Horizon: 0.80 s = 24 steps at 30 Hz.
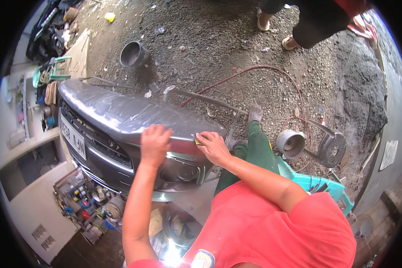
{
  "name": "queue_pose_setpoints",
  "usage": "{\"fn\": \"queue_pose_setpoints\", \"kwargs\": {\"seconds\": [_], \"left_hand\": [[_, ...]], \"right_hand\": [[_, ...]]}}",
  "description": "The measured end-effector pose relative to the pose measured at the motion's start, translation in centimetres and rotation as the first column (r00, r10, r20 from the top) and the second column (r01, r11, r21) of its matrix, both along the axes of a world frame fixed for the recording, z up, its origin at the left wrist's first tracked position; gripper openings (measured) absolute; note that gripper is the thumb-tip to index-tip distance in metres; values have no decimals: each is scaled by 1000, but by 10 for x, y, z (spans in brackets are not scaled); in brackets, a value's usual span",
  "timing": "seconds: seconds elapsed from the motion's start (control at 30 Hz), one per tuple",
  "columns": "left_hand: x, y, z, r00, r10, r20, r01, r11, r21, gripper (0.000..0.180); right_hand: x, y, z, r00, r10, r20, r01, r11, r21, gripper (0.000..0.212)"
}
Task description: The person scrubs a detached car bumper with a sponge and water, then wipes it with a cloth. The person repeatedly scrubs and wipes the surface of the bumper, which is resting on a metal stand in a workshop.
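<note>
A grey car bumper [120, 117] with a dark grille and a plate stands in front of me, its upper surface dusty and streaked. My left hand [154, 145] is on its top edge, slightly blurred, fingers bent over the surface and a little apart, with nothing visible in them. To its right, my right hand [213, 148] is closed on a small yellow pad [198, 141], perhaps sandpaper. That pad touches the bumper's right end. Most of it is hidden under the fingers.
A dark bucket [134, 54] stands on the gravel beyond the bumper. A red hose [272, 68] curves across the ground near a grey pot [291, 144] and a turquoise plastic chair [312, 182]. Another person's legs [306, 27] are at the far right. Tools and cans [91, 203] crowd the left.
</note>
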State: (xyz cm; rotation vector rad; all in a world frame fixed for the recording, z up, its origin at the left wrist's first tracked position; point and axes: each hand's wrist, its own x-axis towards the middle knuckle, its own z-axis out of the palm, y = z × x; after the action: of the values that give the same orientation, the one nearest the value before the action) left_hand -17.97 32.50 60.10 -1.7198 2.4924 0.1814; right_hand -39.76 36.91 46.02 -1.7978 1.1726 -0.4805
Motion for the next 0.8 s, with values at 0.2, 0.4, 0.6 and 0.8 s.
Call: {"fn": "queue_pose_setpoints", "kwargs": {"seconds": [0.2, 0.4, 0.6, 0.8], "left_hand": [[82, -27, 38, 937, 330, -115, -346, 922, -173, 23], [117, -52, 18, 820, 444, -361, -534, 820, -207, 23], [121, -44, 9, 691, 497, -524, -651, 743, -154, 25], [126, -45, 7, 727, 489, -482, -615, 776, -139, 25]], "right_hand": [[37, -7, 28, 992, -24, 121, 21, 999, 29, 40], [-15, 13, -20, 994, -113, 8, 112, 991, 76, 37], [44, -20, 22, 968, -56, 243, 59, 998, -7, 37], [-7, 10, -18, 981, -109, 162, 107, 994, 22, 39]]}}
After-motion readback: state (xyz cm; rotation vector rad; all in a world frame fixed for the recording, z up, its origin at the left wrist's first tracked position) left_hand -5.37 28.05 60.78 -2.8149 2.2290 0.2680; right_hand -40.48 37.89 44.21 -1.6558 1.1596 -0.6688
